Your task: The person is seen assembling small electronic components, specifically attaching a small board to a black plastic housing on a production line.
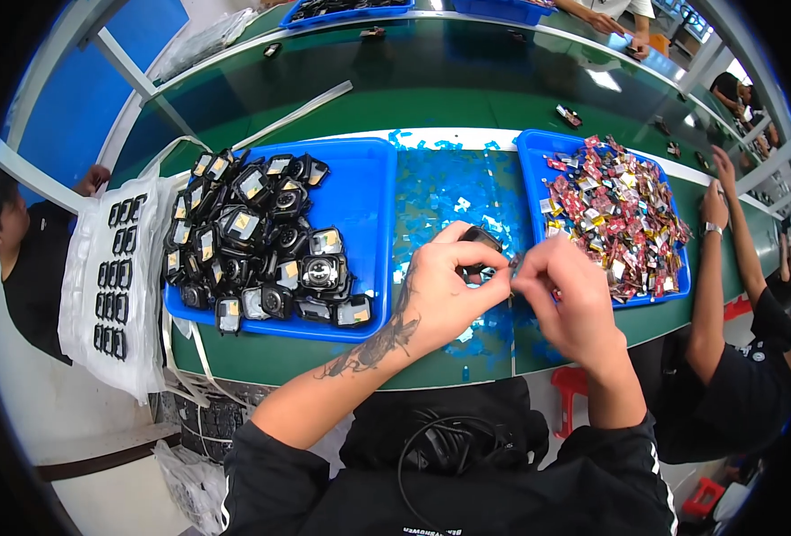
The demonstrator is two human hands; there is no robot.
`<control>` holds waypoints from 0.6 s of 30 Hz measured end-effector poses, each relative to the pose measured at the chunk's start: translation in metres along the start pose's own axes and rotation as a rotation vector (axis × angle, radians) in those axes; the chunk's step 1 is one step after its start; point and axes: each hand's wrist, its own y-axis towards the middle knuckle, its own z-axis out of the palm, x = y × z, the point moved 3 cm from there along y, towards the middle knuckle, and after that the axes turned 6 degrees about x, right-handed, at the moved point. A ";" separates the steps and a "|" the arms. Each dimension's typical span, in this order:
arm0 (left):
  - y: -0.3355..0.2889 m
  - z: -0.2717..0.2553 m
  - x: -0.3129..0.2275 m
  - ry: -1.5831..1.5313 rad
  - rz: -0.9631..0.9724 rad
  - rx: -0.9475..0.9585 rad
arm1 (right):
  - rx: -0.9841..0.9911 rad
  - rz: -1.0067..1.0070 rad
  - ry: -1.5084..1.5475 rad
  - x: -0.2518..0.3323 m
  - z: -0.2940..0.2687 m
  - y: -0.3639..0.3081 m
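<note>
My left hand (445,290) is closed round a black watch case (482,239), whose upper edge shows above the fingers. Close beside it, my right hand (574,299) has thumb and forefinger pinched together near the case; whatever lies between those fingertips is too small to make out. To the left, a blue tray (360,196) holds a heap of black watch cases (257,232), some showing round backs. At the right, another blue tray (531,156) is heaped with small red, yellow and silver electronic parts (614,210).
Small blue film scraps (440,192) litter the green bench between the trays. Watch cases stand in rows on a white foam tray (92,295) at far left. Beyond runs a dark green conveyor (413,80) with scattered parts. Co-workers sit left, right and across.
</note>
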 end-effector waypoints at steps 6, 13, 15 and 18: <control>0.004 -0.002 0.007 -0.222 -0.054 0.034 | -0.058 0.221 0.072 -0.015 -0.011 0.003; 0.001 0.004 0.008 -0.476 -0.228 0.264 | -0.070 0.189 0.673 -0.028 0.007 0.000; 0.002 0.004 0.001 -0.508 -0.111 0.082 | -0.208 0.225 0.827 -0.024 0.000 0.001; 0.004 0.000 0.011 -0.476 -0.096 0.006 | -0.294 0.320 0.781 -0.024 -0.007 -0.017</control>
